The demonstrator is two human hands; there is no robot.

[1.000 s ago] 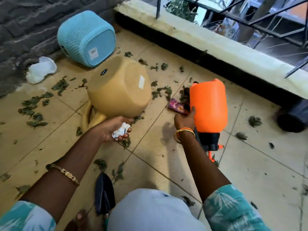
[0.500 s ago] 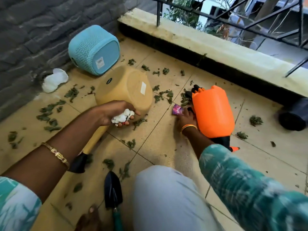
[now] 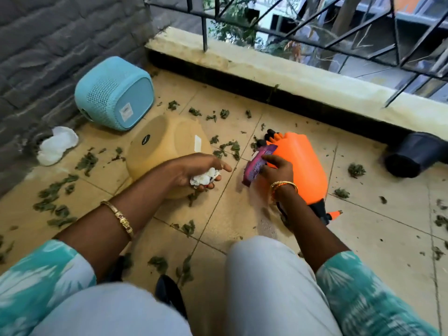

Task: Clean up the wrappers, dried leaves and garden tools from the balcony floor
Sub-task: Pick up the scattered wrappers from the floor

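My left hand (image 3: 194, 169) holds a crumpled white wrapper (image 3: 203, 177) in its curled fingers, in front of a tan bucket (image 3: 167, 151) lying on its side. My right hand (image 3: 278, 169) pinches a purple wrapper (image 3: 257, 163), lifted off the tiles beside the orange sprayer (image 3: 300, 166) that lies on the floor. Dried green leaves (image 3: 87, 162) are scattered over the tiled floor. A dark trowel blade (image 3: 169, 291) shows between my knees, partly hidden.
A light-blue basket (image 3: 116, 95) lies tipped over by the stone wall, with a white crumpled wrapper (image 3: 57, 145) on the floor to its left. A black pot (image 3: 417, 154) lies at the right under the concrete ledge (image 3: 266, 66) and railing.
My right hand has picked the purple wrapper up off the floor and drawn it back. My left hand, still holding the white wrapper, has shifted right toward it.
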